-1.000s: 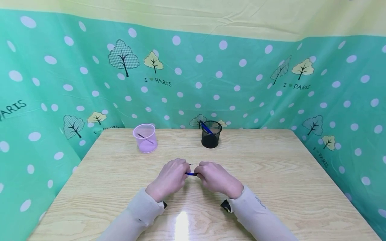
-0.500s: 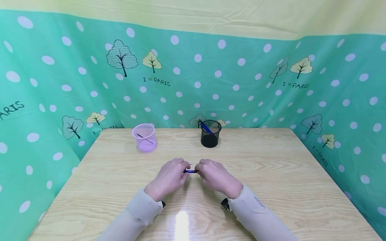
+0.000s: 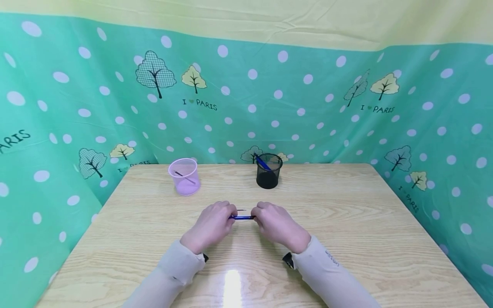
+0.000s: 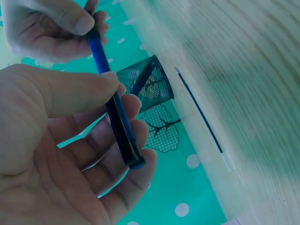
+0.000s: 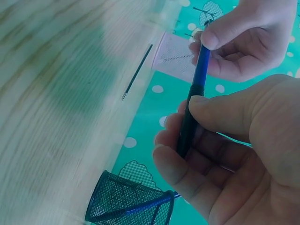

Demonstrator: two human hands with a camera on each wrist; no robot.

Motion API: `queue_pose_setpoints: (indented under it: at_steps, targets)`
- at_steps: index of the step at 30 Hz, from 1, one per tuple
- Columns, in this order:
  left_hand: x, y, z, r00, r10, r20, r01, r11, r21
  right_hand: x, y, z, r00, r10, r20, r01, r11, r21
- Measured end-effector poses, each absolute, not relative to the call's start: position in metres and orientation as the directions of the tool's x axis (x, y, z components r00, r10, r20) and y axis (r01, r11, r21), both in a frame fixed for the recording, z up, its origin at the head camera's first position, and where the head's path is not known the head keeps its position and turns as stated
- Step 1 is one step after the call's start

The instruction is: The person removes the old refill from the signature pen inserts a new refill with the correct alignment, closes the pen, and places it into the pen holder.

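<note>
A blue pen with a black grip section [image 3: 242,217] lies level between my two hands, just above the table. My left hand [image 3: 212,224] pinches its blue barrel with thumb and fingers; the clip end [image 4: 123,133] lies along those fingers in the left wrist view. With thumb and fingers, my right hand [image 3: 277,224] holds the black grip end [image 5: 188,126], whose tip is hidden behind the fingers. Beyond the hands, a thin dark pen refill [image 5: 137,71] lies on the table, partly covered by my left hand in the head view.
At the back left stands a purple mesh pen cup [image 3: 185,190] with a thin dark stick leaning inside. A black mesh pen cup [image 3: 267,179] holding a blue pen [image 3: 262,162] stands right of it. A green dotted curtain [image 3: 246,98] hangs behind the wooden table [image 3: 346,222].
My left hand has shifted left along the pen, its fingers briefly loosening and closing again. More of the blue barrel shows between the hands. The right hand has barely moved.
</note>
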State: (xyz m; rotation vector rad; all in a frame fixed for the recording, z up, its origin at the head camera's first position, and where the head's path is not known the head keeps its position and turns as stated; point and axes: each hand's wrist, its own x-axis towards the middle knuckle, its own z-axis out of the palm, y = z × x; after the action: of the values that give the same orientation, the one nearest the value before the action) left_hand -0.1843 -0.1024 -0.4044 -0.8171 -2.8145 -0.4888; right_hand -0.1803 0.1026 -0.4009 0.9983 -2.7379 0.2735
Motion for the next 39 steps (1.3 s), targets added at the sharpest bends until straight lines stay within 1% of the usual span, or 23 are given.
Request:
queue_pose_setpoints:
  at_steps: [4, 9, 21, 29, 39]
  targets:
    - [-0.186, -0.104, -0.404, -0.849, 0.482, 0.216, 0.526, 0.806, 0.272, -0.181, 0.103, -0.401, -0.753, -0.604, 0.262, -0.643, 0.759, -0.100]
    - [-0.187, -0.105, -0.404, -0.859, 0.467, 0.208, 0.510, 0.812, 0.285, -0.182, 0.103, -0.402, -0.763, -0.592, 0.258, -0.633, 0.766, -0.112]
    - [-0.190, -0.113, -0.400, -0.860, 0.440, 0.258, 0.505, 0.806, 0.309, -0.182, 0.104, -0.400, -0.784, -0.568, 0.251, -0.609, 0.783, -0.129]
    - [-0.191, -0.118, -0.395, -0.870, 0.419, 0.260, 0.487, 0.811, 0.324, -0.183, 0.104, -0.399, -0.786, -0.558, 0.265, -0.602, 0.788, -0.128]
    - [-0.193, -0.122, -0.392, -0.844, 0.422, 0.332, 0.525, 0.779, 0.343, -0.183, 0.106, -0.399, -0.780, -0.558, 0.283, -0.605, 0.788, -0.114]
